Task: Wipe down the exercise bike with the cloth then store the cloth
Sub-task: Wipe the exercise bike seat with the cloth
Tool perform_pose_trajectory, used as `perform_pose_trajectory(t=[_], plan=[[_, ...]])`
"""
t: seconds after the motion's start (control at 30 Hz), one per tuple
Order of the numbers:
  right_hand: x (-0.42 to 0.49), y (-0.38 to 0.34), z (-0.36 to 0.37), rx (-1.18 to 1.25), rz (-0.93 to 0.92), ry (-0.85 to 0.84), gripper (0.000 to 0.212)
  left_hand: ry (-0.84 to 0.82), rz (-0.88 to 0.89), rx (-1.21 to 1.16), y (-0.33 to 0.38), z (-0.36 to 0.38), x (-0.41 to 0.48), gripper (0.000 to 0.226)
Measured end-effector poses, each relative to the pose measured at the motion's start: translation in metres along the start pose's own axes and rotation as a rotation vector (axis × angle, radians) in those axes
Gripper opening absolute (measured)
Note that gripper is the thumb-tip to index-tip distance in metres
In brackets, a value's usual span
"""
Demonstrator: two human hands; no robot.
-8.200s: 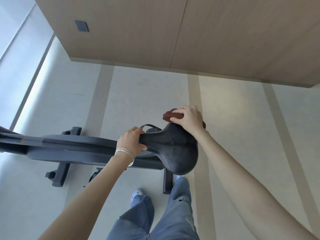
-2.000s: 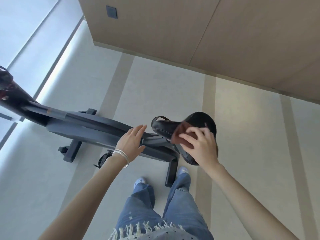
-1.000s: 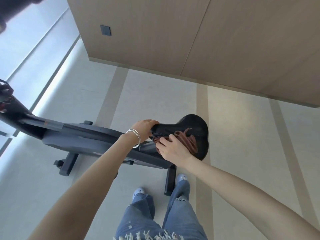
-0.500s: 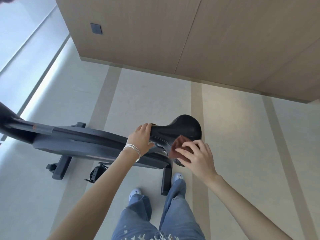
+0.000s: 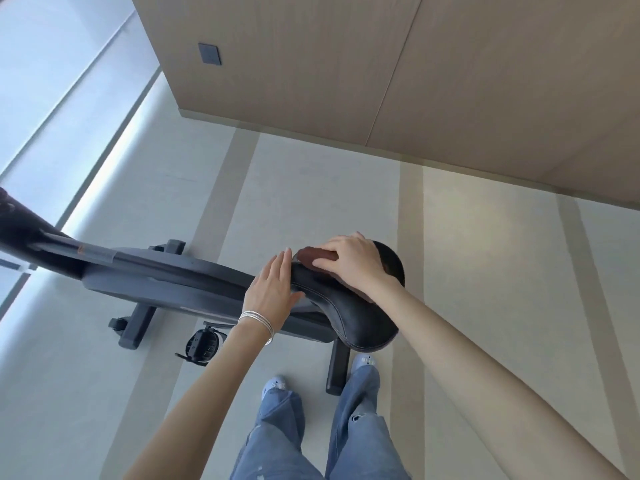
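Note:
The dark grey exercise bike [image 5: 166,275] stretches from the left edge to the middle of the floor. Its black saddle [image 5: 360,320] sits at centre. A reddish-brown cloth [image 5: 313,259] lies on the far side of the saddle, mostly covered by my right hand [image 5: 349,263], whose fingers curl over it and press it down. My left hand [image 5: 273,289] rests with straight fingers against the saddle's narrow nose, bracelets on the wrist.
A wooden wall panel [image 5: 381,71] with a dark switch plate [image 5: 209,54] stands behind the bike. A bright window [image 5: 45,98] runs along the left. The bike's pedal [image 5: 202,346] and rear foot [image 5: 337,370] are near my shoes on the pale floor.
My right hand carried the cloth from the near side of the saddle up over its top to the far side. My left hand's fingers straightened against the nose.

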State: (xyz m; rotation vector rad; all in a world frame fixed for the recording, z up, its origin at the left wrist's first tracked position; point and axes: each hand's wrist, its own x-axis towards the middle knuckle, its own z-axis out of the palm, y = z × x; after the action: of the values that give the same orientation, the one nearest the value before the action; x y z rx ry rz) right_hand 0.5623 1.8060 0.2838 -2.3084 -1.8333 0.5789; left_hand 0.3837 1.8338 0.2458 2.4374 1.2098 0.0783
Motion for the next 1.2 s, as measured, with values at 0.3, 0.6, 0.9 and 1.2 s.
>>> perform_pose_trajectory(t=[0.3,0.6,0.9,1.2], plan=[[0.009,0.074,-0.027,0.118,0.1,0.085,0.029,-0.113,0.067,0.091,0.015,-0.009,0.007,0.08],[-0.048,0.082,-0.003,0.362,0.285,0.509,0.027,-0.041,0.044,0.084,0.02,-0.007,0.011,0.076],[-0.099,0.02,0.037,-0.083,0.234,0.662,0.02,-0.075,0.244,0.138,0.008,-0.012,0.017,0.074],[-0.146,-0.027,0.049,-0.181,0.166,0.496,0.026,-0.177,0.472,0.396,0.031,-0.014,0.005,0.088]])
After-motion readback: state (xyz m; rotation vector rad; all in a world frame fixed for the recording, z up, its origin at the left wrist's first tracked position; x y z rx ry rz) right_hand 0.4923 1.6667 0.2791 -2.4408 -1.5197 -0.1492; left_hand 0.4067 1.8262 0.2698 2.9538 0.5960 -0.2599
